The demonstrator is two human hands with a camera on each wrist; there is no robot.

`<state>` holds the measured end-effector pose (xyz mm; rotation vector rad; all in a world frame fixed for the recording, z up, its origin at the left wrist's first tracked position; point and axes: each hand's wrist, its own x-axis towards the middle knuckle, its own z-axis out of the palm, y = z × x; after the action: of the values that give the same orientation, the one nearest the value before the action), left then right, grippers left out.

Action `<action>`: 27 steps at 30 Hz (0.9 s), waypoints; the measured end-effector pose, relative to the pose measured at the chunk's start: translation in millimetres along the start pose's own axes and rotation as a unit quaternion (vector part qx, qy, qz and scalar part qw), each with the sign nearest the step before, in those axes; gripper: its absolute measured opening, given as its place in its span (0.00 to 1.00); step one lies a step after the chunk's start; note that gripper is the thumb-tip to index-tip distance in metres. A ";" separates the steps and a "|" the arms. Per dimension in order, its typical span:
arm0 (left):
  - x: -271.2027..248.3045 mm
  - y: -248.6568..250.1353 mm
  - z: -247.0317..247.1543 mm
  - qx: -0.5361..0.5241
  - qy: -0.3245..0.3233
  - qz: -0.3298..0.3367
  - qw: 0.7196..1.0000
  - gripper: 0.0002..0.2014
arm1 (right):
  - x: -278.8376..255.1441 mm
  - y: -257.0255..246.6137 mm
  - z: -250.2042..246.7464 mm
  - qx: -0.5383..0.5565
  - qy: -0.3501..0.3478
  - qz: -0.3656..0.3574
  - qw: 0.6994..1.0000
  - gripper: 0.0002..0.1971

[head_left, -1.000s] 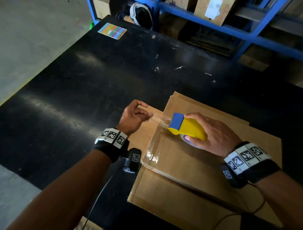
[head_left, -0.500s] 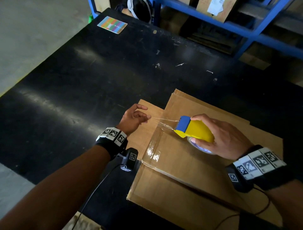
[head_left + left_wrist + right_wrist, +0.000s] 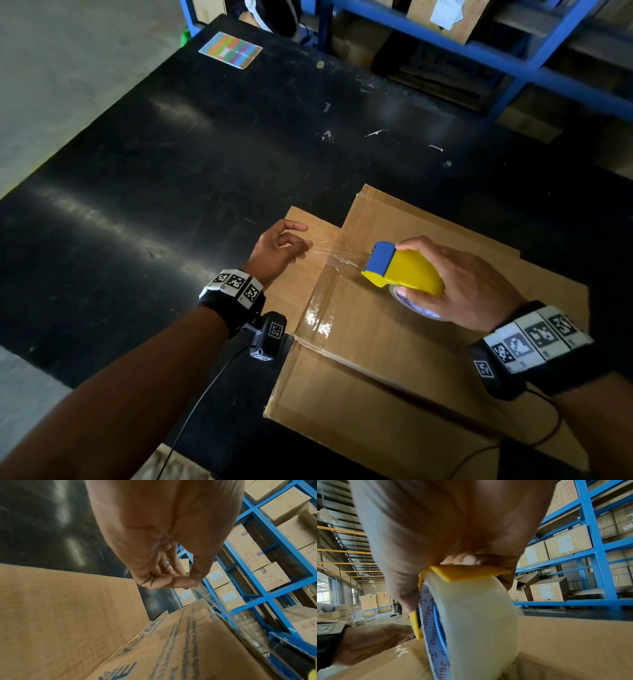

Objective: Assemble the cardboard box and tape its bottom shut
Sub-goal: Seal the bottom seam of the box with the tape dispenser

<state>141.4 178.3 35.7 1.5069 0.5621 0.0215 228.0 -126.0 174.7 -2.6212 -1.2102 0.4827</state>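
Observation:
A brown cardboard box [image 3: 394, 342] stands on the black table [image 3: 171, 171], its closed flaps facing up and its side flaps [image 3: 301, 260] splayed flat. A glossy strip of clear tape [image 3: 320, 308] lies across the box's left end. My right hand [image 3: 455, 281] grips a yellow and blue tape dispenser [image 3: 400, 267] with a clear roll [image 3: 471, 622] above the box top. My left hand [image 3: 281, 246] pinches the free end of the tape [image 3: 204, 592] between thumb and fingertips, just left of the box edge. A taut stretch of tape [image 3: 335, 253] runs from those fingers to the dispenser's blade.
A colour chart card [image 3: 230, 50] lies at the table's far left corner. Blue shelving [image 3: 513, 51] stacked with cartons stands behind the table. A cable [image 3: 205, 394] hangs from my left wrist over the table's near edge. Grey floor [image 3: 68, 68] lies to the left.
My right hand has drawn the dispenser rightward along the box top, lengthening the tape stretch. My left hand stays at the box's left edge, still pinching the tape end.

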 end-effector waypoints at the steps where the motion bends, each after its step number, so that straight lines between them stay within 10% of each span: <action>1: -0.5 -0.9 -0.6 0.004 -0.001 0.000 1.000 0.15 | 0.1 -0.1 0.1 0.001 -0.001 0.000 1.000 0.34; 15: -0.5 -20.2 21.2 0.114 -0.080 -0.005 0.990 0.12 | 0.6 1.1 1.4 0.002 -0.005 0.008 1.000 0.35; 23: -8.1 -7.6 9.2 0.184 -0.063 0.166 0.967 0.22 | 1.5 1.5 0.6 0.006 -0.005 0.006 1.000 0.34; 27: -14.8 22.9 28.3 0.322 -0.162 0.262 0.895 0.40 | 1.7 0.5 -2.2 0.031 0.003 -0.002 1.000 0.32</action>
<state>146.3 148.7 61.2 2.2200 -0.1502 0.0005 230.2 -125.1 176.2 -2.5662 -1.1808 0.5019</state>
